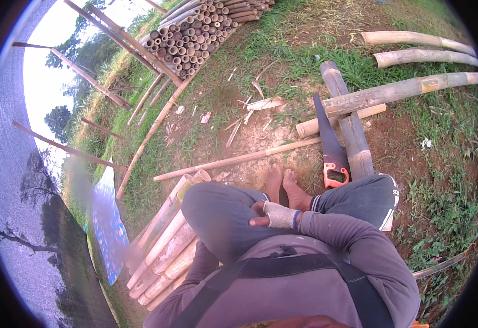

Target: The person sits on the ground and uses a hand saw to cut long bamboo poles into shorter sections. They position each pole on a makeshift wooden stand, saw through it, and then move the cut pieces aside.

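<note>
My right hand (276,215), in a pale fingerless glove with a blue cuff, rests across my lap against the left thigh. Thumb and fingertips show bare and a little apart, with nothing seen between them. My left arm hangs down beside the left leg, and its hand is hidden there. Near the hidden hand lies a bundle of cut bamboo poles (168,246). Beyond my right knee a handsaw (329,134) with an orange handle leans, blade pointing away, against a bamboo pole (392,98). That pole lies across a thicker, darker bamboo support (356,145).
A thin bamboo pole (239,158) lies on the ground before my bare feet (289,188). Cut bamboo is stacked high (192,41) at the far left. More poles (425,56) reach in from the right over grass. A patterned blue sheet (108,224) hangs at left.
</note>
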`<action>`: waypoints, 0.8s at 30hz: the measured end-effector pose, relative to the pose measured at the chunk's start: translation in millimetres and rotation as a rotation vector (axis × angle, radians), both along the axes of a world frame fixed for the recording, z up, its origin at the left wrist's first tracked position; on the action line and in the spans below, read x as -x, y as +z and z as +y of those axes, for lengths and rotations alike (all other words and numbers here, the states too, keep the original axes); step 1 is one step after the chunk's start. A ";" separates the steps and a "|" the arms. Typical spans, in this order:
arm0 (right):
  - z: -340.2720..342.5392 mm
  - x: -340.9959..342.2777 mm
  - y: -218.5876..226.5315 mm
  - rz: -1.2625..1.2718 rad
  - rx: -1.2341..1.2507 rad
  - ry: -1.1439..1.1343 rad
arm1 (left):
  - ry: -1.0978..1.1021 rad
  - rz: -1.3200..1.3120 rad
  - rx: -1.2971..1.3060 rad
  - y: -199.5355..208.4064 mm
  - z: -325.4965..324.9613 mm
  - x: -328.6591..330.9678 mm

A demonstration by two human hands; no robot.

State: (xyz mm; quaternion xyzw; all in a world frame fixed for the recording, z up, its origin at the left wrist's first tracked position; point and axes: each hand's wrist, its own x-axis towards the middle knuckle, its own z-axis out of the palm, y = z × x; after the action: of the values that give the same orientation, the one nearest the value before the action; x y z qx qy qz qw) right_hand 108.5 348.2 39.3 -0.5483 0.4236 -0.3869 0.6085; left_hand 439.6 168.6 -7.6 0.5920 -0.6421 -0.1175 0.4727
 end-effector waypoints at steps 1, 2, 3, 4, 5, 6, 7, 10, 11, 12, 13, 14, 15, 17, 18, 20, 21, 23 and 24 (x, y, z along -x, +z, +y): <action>3.5 -2.8 1.7 -0.111 0.061 -0.046 | -0.030 0.033 -0.012 2.4 -4.0 4.4; 6.5 -6.9 2.1 -0.106 0.126 -0.070 | -0.059 0.066 -0.026 5.6 -6.9 7.8; 7.1 -8.8 1.1 -0.096 0.190 -0.092 | -0.100 0.113 -0.035 10.6 -11.1 12.3; 2.7 -6.4 4.0 -0.082 0.254 -0.104 | -0.135 0.155 -0.053 13.6 -13.6 10.0; 12.9 9.4 38.8 0.030 0.121 -0.035 | -0.176 0.202 -0.065 19.1 -17.1 9.0; 0.2 4.3 17.3 0.084 0.102 0.005 | -0.220 0.258 -0.078 24.9 -20.2 6.5; -8.6 15.7 4.9 0.150 0.079 0.005 | -0.288 0.334 -0.091 37.0 -35.8 30.2; -4.4 22.2 21.7 0.357 0.038 -0.076 | -0.206 0.490 -0.161 69.9 -42.3 59.0; 0.5 29.8 18.8 0.267 0.029 -0.120 | -0.171 0.542 -0.196 92.1 -40.3 88.6; 8.4 34.3 12.2 0.176 0.021 -0.166 | -0.232 0.489 -0.235 109.4 -31.7 121.9; 12.2 29.9 12.8 0.073 0.036 -0.189 | -0.330 0.457 -0.240 117.2 -35.3 135.0; 6.8 32.6 6.7 0.216 -0.075 -0.184 | -0.436 0.427 -0.250 119.4 -42.6 150.4; 3.7 33.4 1.0 0.436 -0.061 -0.223 | -0.540 0.394 -0.260 121.0 -48.5 165.4; 3.3 39.3 -14.5 0.726 -0.006 -0.338 | -0.716 0.336 -0.269 115.3 -42.5 212.2; 3.5 42.4 -24.6 0.792 0.051 -0.418 | -0.803 0.303 -0.270 118.7 -38.0 232.3; 6.2 52.7 -23.3 0.823 0.104 -0.431 | -0.907 0.313 -0.256 129.8 -23.1 261.5; 6.5 61.7 -8.1 0.780 0.109 -0.362 | -0.948 0.319 -0.251 139.6 -15.1 268.8; 35.7 100.2 81.9 0.457 0.285 -0.616 | -1.009 0.367 -0.031 192.6 5.2 279.1; 50.8 124.2 110.2 0.705 0.640 -0.886 | -1.064 0.352 0.115 221.5 9.0 285.2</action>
State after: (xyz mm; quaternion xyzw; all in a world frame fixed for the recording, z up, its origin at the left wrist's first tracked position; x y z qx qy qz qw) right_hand -15.7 399.0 149.5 -0.5699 0.6476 -0.5053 0.0221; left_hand 154.4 177.6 213.9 0.1313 -0.7690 -0.4015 0.4798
